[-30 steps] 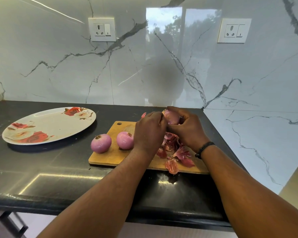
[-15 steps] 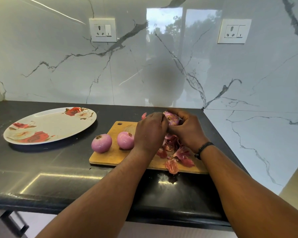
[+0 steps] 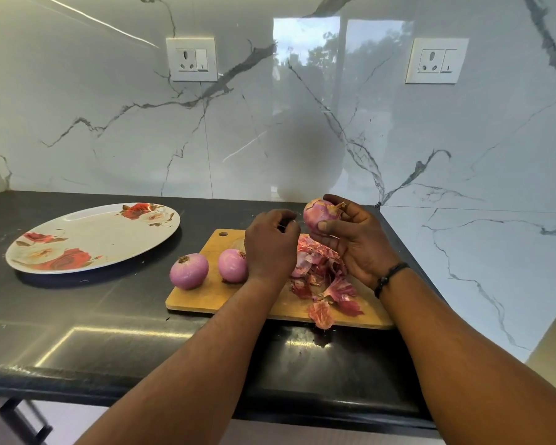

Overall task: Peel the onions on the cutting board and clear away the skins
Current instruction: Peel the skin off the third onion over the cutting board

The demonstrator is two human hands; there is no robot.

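Glossy white marble wall (image 3: 302, 123) veined in grey, meeting at a corner on the right, with two white socket plates (image 3: 191, 59) set into it. Below, a polished black stone counter (image 3: 93, 316), rounded at its front edge and mirror-bright with reflected light.

On the counter, a rectangular wooden cutting board (image 3: 212, 295), pale and smooth, with a small round hole near its far left corner. Resting on its left part, two peeled onions: one (image 3: 189, 271) near the left edge, round and satiny pink with a brown root tuft on top; another (image 3: 232, 265) just beside it, partly hidden behind the left wrist. Heaped on the right part of the board, papery skins (image 3: 328, 284), crinkled, dark red to pink, one curled piece overhanging the near edge.

Above the board's far right corner, a third onion (image 3: 320, 215), held off the wood in the right hand (image 3: 357, 242), thumb pressed across its front and fingers curled behind; dry stem wisp pointing right, some skin clinging on top. Just left of it and apart from it, the left hand (image 3: 270, 245), back facing the camera, fingertips bent inward; whether anything is pinched there cannot be told. Around the right wrist, a thin black band (image 3: 390, 277).

Well to the left, apart from the board, an oval white plate (image 3: 87, 232), glossy, printed with red and cream roses.
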